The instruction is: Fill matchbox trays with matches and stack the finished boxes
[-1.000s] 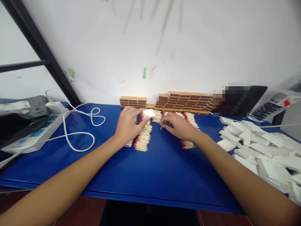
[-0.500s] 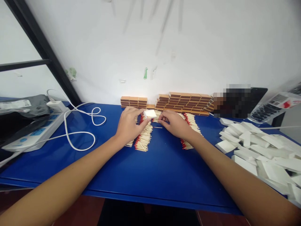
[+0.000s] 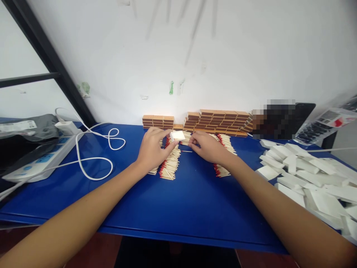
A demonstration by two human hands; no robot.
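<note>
Between thumb and fingers, my left hand (image 3: 149, 150) grips a small white matchbox tray (image 3: 177, 136), raised over the table. My right hand (image 3: 208, 147) is just right of the tray, apart from it, with thumb and fingertips pinched together; whatever they hold, if anything, is hidden. Under and beside my left hand lies a row of red-tipped matches (image 3: 170, 165). A second row of matches (image 3: 223, 170) is partly covered by my right hand and forearm. One loose match (image 3: 186, 151) lies on the blue table (image 3: 189, 201) between the hands.
Brown matchboxes stand stacked along the wall, a low stack (image 3: 158, 122) and a longer one (image 3: 223, 121). White trays are heaped (image 3: 309, 176) at right, near a dark device (image 3: 304, 121) and a clear plastic package (image 3: 326, 123). A power strip (image 3: 41, 160) and white cable (image 3: 111, 160) occupy the left.
My right hand has shifted very slightly right, away from the tray. My left hand keeps its hold on the tray, and the camera view has moved a little.
</note>
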